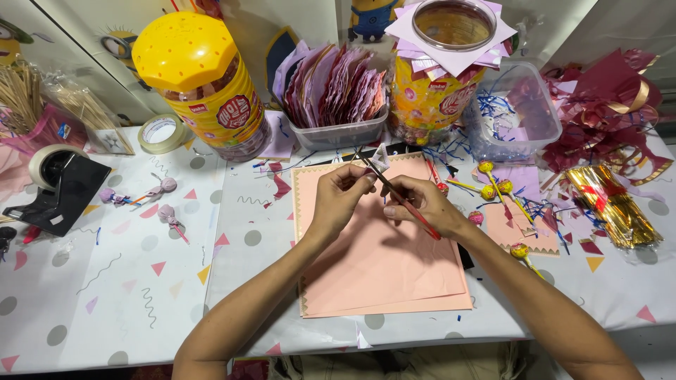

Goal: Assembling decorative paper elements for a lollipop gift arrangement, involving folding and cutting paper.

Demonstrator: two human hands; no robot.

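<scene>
A table (127, 295) under a white confetti-patterned cloth stands against a pale wall (310, 17).

Paper stack (380, 271) lies before the tub (336, 134), tape dispenser (60, 186) far left.

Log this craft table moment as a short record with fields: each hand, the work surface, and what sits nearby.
left hand: pinches the upper part of a thin stick
right hand: grips the same stick lower down, its red end pointing out past the wrist
under the hands: peach paper sheets on a patterned tablecloth
behind: yellow-lidded jar, clear tub of pink wrappers
right side: lollipops, gold twist ties
left side: tape dispenser
</scene>
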